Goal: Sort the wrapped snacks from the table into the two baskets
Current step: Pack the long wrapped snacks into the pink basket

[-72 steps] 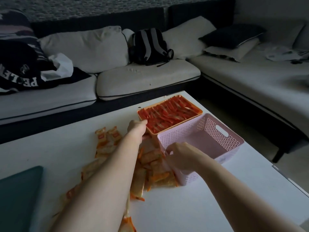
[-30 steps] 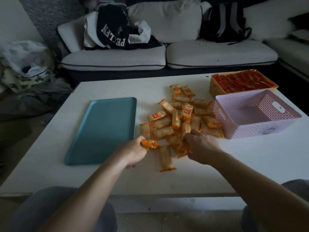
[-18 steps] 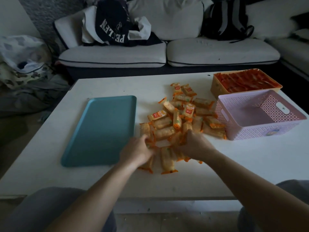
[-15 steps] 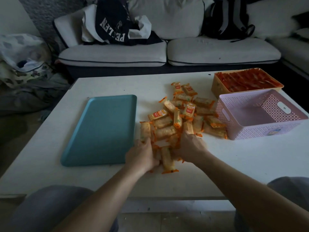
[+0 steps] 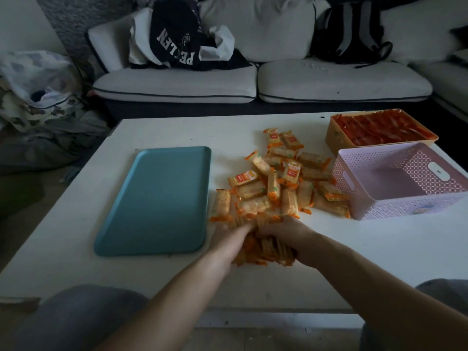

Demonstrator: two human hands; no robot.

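The orange-edged, clear-wrapped cracker snacks (image 5: 278,183) lie heaped on the white desk (image 5: 367,249), just beside the empty pink perforated plastic basket (image 5: 395,209). A bundle (image 5: 271,249) of them sits at the heap's near edge. The right hand (image 5: 286,231) curls over it, and the left hand (image 5: 228,239) presses its side, fingers seemingly straight. Squeezing evenly and lifting level should stop the slick packets slipping out. The orange basket (image 5: 334,141) behind holds red packets (image 5: 379,127).
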